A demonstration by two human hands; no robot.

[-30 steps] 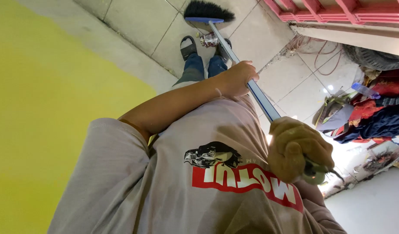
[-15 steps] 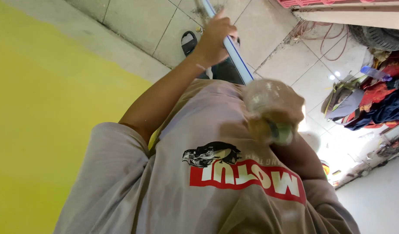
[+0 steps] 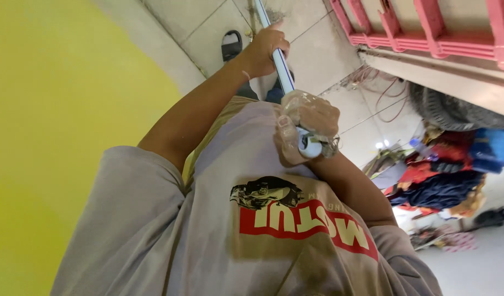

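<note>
In the head view, a long pale broom handle (image 3: 282,71) is seen running from the top edge of the frame down toward the chest. It is gripped in two places. Farther along, the left hand (image 3: 263,52) is wrapped around the handle, fingers curled shut over it and the forefinger laid along the shaft. Nearer the body, the right hand (image 3: 307,126) is closed tightly over the handle's end, so that only the round white cap (image 3: 308,145) shows below the knuckles; the hand appears covered by a thin clear glove. The broom's head is not shown, being cut off by the upper edge.

Below the hands, a grey shirt (image 3: 235,241) with a red and black print is seen filling the lower frame. A black sandal (image 3: 232,46) rests on the pale tiled floor (image 3: 318,49) just beside the left wrist. A yellow wall (image 3: 49,137) takes up the left side. A pink rack (image 3: 427,33) is seen at the upper right, with loose wires (image 3: 381,93) under it, and a heap of red and blue clothes (image 3: 449,175) lies at the right.
</note>
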